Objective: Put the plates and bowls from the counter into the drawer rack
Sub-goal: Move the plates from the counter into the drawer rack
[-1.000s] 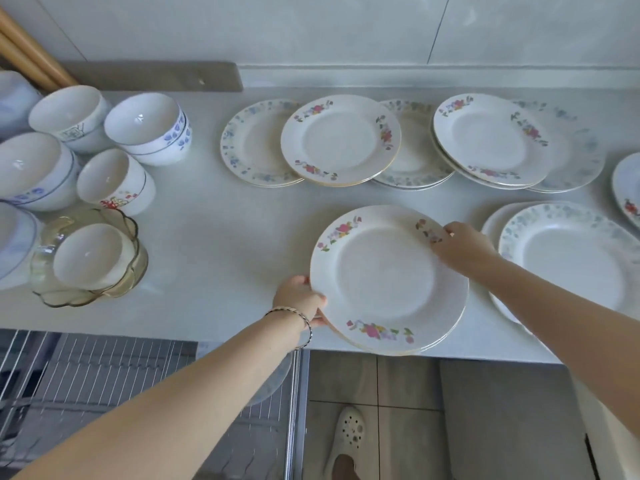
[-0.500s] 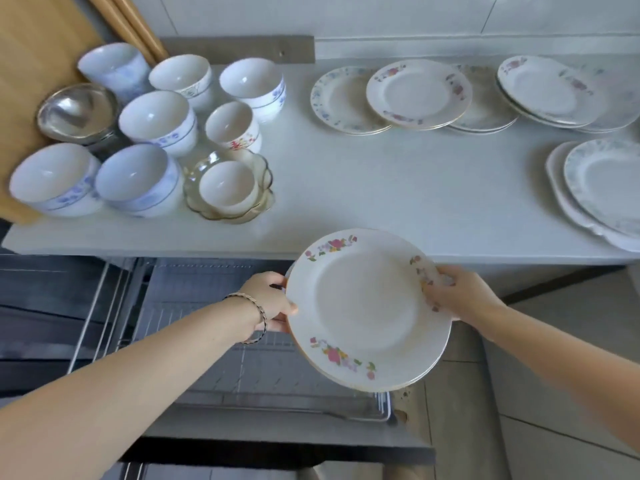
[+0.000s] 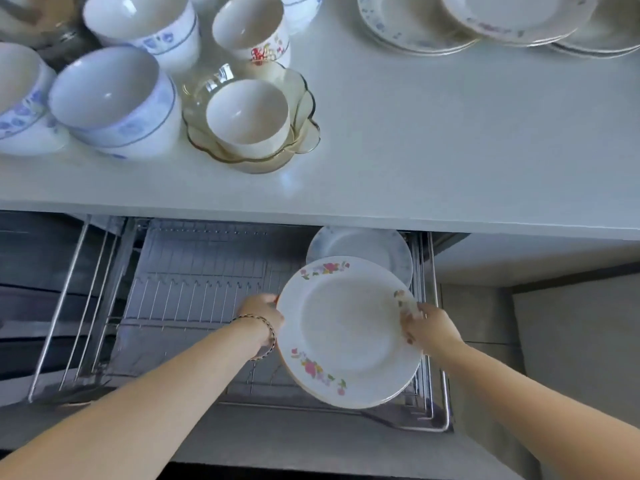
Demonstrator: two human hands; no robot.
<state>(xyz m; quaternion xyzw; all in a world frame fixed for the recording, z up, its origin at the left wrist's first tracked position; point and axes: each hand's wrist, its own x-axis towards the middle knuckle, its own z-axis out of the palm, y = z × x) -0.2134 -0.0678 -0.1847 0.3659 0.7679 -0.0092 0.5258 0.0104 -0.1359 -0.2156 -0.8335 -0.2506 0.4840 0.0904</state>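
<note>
Both hands hold a small stack of white flowered plates (image 3: 346,332) over the right end of the pulled-out wire drawer rack (image 3: 194,282). My left hand (image 3: 265,311) grips the stack's left rim and my right hand (image 3: 427,325) grips its right rim. Behind the stack a pale blue-patterned plate (image 3: 363,245) stands in the rack under the counter edge. On the counter (image 3: 450,140) several bowls (image 3: 114,102) sit at the left and more plates (image 3: 450,26) lie at the back right.
A small white bowl sits inside an amber glass dish (image 3: 301,109) near the counter's front edge. The rack's chrome frame (image 3: 440,358) runs along the right side. Grey floor tiles (image 3: 571,341) lie to the right of the drawer.
Both hands lifted the flowered plates off the counter and carried them down and toward me, over the open drawer rack. The view has tilted down onto the rack.
</note>
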